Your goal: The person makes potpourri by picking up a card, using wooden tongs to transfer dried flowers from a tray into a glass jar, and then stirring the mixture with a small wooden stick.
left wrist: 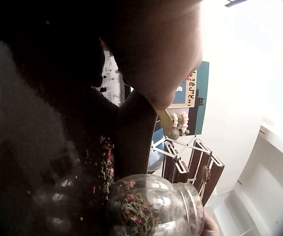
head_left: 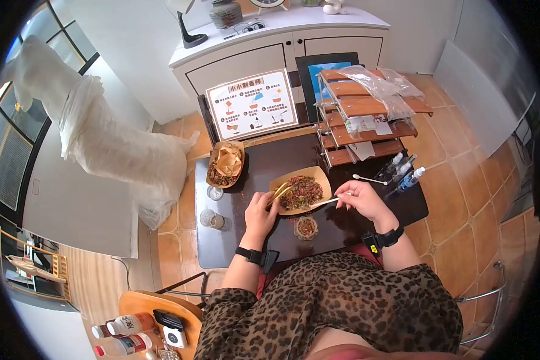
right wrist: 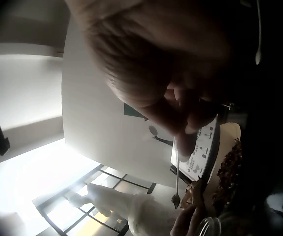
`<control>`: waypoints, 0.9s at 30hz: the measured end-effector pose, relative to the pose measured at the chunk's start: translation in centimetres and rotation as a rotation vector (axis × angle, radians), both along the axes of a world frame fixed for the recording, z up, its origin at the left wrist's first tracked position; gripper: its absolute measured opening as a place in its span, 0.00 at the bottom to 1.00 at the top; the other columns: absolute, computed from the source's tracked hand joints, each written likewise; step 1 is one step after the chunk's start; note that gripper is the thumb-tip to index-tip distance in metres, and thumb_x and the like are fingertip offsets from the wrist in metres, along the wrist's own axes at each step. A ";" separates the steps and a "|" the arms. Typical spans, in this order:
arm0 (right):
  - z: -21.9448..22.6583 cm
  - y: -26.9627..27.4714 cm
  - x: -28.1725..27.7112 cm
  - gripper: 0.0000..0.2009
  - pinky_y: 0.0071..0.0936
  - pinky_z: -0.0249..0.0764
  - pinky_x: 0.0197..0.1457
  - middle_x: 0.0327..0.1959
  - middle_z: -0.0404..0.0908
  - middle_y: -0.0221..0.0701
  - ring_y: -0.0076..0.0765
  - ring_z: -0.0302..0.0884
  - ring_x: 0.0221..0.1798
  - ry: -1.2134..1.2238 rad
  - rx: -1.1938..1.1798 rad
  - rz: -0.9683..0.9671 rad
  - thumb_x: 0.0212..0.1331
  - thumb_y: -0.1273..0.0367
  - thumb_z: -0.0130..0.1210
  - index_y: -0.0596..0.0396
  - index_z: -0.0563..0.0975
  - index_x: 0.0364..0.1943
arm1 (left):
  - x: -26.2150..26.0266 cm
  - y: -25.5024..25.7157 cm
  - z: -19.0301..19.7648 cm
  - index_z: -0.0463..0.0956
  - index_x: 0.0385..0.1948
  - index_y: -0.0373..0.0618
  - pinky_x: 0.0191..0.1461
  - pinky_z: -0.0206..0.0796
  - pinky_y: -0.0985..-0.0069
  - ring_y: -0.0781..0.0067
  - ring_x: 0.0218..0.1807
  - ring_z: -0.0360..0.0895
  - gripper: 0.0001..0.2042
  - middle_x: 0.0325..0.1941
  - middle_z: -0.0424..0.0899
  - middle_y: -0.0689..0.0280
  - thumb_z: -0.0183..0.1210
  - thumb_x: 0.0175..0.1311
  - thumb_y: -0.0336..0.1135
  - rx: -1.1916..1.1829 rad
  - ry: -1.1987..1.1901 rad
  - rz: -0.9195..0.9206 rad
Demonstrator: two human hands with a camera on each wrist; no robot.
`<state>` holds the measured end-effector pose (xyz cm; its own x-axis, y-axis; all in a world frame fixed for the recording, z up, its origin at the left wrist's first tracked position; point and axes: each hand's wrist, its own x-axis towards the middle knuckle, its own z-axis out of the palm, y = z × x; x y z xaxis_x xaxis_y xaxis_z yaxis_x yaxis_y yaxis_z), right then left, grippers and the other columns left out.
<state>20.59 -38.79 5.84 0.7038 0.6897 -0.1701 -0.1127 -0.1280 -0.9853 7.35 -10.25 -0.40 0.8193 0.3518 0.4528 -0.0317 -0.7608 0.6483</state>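
Note:
A boat-shaped paper tray on the dark table holds a heap of dried petals and leaves. At its left side my left hand grips gold-coloured tongs, their curved ends over the heap. My right hand, at the tray's right, pinches a thin white spoon between thumb and fingers. Some dark bits cling to the tip of that spoon in the right wrist view. Just in front of the tray stands a small clear glass jar, partly filled with the dried mix.
A second paper tray with dried plants and crumpled paper stands at back left, near a glass jar. At right lie another white spoon and several small bottles. A printed sign and a wooden folding rack stand behind.

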 end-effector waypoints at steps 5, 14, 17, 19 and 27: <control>-0.3 -0.1 -0.7 0.06 0.21 0.75 0.38 0.33 0.86 0.31 0.21 0.83 0.37 -0.019 -0.069 0.140 0.68 0.72 0.57 0.61 0.80 0.41 | -0.1 0.0 0.2 0.81 0.43 0.43 0.41 0.75 0.67 0.58 0.38 0.83 0.09 0.39 0.81 0.60 0.64 0.64 0.34 0.010 -0.004 -0.002; -0.3 0.2 -1.3 0.05 0.19 0.72 0.36 0.31 0.85 0.27 0.17 0.75 0.30 -0.047 -0.095 0.144 0.65 0.73 0.61 0.61 0.84 0.39 | -0.1 0.0 0.0 0.81 0.43 0.43 0.41 0.75 0.67 0.58 0.39 0.83 0.10 0.40 0.82 0.60 0.65 0.63 0.33 0.011 -0.009 -0.006; -0.2 0.2 -1.3 0.05 0.19 0.72 0.36 0.30 0.84 0.25 0.16 0.75 0.31 -0.062 -0.112 0.137 0.65 0.74 0.62 0.61 0.84 0.40 | -0.1 0.0 0.0 0.81 0.43 0.43 0.42 0.75 0.67 0.58 0.40 0.83 0.10 0.40 0.82 0.60 0.65 0.63 0.33 0.007 0.002 -0.003; -0.3 0.3 -1.3 0.05 0.19 0.72 0.37 0.30 0.84 0.25 0.16 0.76 0.32 -0.073 -0.098 0.135 0.64 0.74 0.62 0.61 0.84 0.40 | -0.1 0.1 0.1 0.81 0.43 0.44 0.42 0.75 0.67 0.58 0.40 0.83 0.10 0.40 0.82 0.60 0.65 0.63 0.33 0.012 0.006 0.000; -2.0 0.5 -0.4 0.04 0.17 0.74 0.35 0.32 0.85 0.25 0.15 0.78 0.33 -0.125 0.067 -0.119 0.65 0.74 0.62 0.59 0.84 0.40 | -0.1 0.0 0.2 0.81 0.43 0.44 0.41 0.75 0.67 0.58 0.39 0.83 0.09 0.39 0.81 0.61 0.65 0.64 0.34 0.007 0.012 0.004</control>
<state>20.19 -38.32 3.79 0.7939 0.6072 -0.0327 0.0004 -0.0543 -0.9985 7.22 -10.25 -0.19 0.8236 0.3517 0.4449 -0.0209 -0.7652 0.6435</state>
